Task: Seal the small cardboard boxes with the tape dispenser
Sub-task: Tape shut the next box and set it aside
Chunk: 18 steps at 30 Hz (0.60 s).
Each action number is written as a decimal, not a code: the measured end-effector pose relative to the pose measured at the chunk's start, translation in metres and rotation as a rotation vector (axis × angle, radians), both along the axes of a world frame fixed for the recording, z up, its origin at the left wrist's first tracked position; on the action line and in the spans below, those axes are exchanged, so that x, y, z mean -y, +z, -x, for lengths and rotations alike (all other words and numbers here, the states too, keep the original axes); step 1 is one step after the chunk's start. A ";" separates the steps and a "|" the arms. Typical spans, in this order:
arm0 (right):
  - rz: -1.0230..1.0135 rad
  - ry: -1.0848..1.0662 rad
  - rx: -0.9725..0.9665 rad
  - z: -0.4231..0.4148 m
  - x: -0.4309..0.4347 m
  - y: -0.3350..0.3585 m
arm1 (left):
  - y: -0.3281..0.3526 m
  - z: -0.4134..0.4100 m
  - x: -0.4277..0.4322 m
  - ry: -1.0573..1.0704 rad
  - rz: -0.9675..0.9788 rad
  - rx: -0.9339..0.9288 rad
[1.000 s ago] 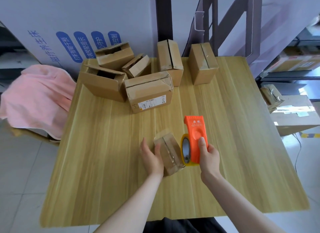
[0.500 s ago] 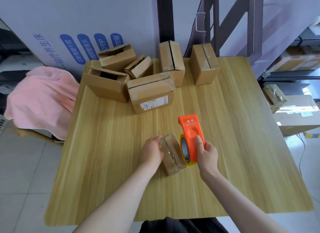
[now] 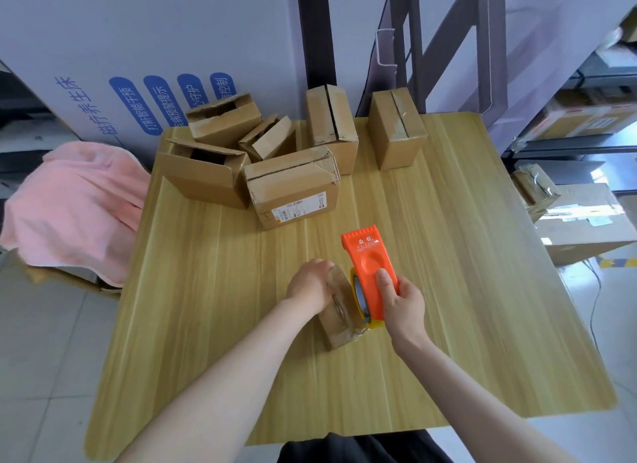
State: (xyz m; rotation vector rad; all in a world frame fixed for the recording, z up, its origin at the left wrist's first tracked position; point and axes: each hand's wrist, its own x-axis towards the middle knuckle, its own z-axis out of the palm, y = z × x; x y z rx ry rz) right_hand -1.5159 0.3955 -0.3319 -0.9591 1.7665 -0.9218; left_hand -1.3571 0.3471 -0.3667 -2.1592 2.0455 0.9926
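Nearest the wearer, both forearms reach in from six o'clock over the table (image 3: 206, 324). The right hand (image 3: 401, 307) is wrapped around the lower end of the orange dispenser (image 3: 372, 276), thumb laid along its flat face. The dispenser's long axis runs toward twelve o'clock, leaning slightly to eleven, with the toothed end pointing away from the wearer and the tape roll on its left side, touching the box. A short yellow-clear strip of tape comes off its near end at the box's near right corner.

The box (image 3: 339, 319) lies just left of the dispenser, near the table's middle, long axis from about five to eleven o'clock, glossy tape already along its top. The left hand (image 3: 310, 283) curls over its far end, fingers bent down onto the top, palm facing down, pinning it to the wood.

Farther out, toward eleven and twelve o'clock, a cluster of six boxes (image 3: 293, 193) sits at the table's far edge; some gape open, others show tape. At nine o'clock, off the table, pink cloth (image 3: 72, 207) lies draped.
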 end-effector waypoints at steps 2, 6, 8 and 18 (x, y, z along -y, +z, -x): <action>-0.001 0.001 0.011 -0.001 0.000 0.001 | 0.004 -0.001 0.007 -0.066 -0.047 0.055; 0.001 -0.005 0.026 -0.002 -0.001 0.002 | 0.008 0.001 0.020 -0.226 -0.124 0.195; 0.000 -0.011 0.030 -0.002 -0.001 0.001 | 0.008 0.003 0.024 -0.276 -0.142 0.221; -0.018 -0.025 0.045 0.001 0.000 0.000 | 0.008 0.007 0.023 -0.238 -0.170 0.269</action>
